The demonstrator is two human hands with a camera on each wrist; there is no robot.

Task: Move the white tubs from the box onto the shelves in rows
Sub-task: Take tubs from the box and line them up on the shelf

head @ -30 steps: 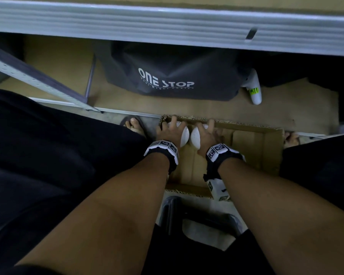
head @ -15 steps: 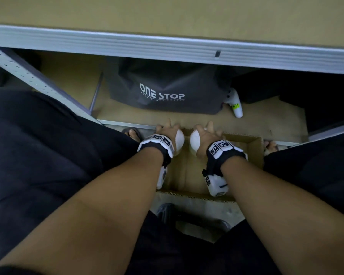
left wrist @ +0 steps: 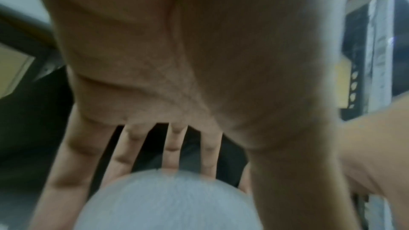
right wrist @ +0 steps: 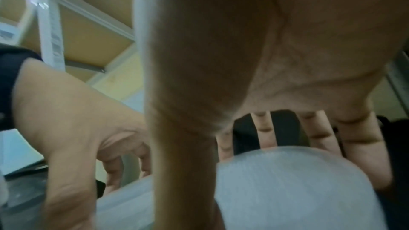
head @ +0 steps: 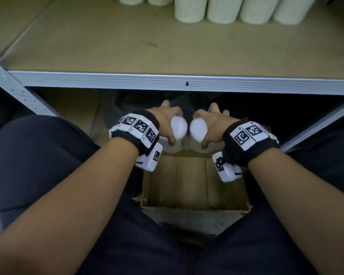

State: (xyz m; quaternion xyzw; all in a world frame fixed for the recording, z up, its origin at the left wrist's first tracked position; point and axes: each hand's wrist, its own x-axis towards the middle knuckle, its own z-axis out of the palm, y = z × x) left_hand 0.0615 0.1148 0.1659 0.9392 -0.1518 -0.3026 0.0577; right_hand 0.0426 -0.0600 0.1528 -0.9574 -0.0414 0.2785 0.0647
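The left grip (head: pixel 165 124) is closed over the top of a stack of white tubs, the left stack (head: pixel 176 129), fingers spread down its far side and thumb on the near side. The left wrist view shows the same hold: the fingers (left wrist: pixel 170 153) reach over the round white top (left wrist: pixel 168 200) while the thumb comes down on the near side. The right grip (head: pixel 212 126) holds a second stack, the right stack (head: pixel 199 130), the same way, with its fingers (right wrist: pixel 265 132) fanned past the white top (right wrist: pixel 294 186) and the thumb in front. The two stacks hang side by side, very near each other; whether they touch cannot be told. Both are above the far end of the box (head: pixel 195 197), below the front rail of the shelf (head: pixel 107 46). The box is cardboard, open at the top, and sits on the floor between the person's knees; the part of its bottom that shows is bare brown card. Each wrist wears a black band with white marker blocks (head: pixel 139 126). On the shelf, at the far edge of the head view, more white tubs, the row (head: pixel 226 10), stand upright close together. The shelf board is brown with a pale metal rail along its front, and a perforated metal post (head: pixel 14 92) runs down at the left. The space under the shelf is dark and little can be made out there.
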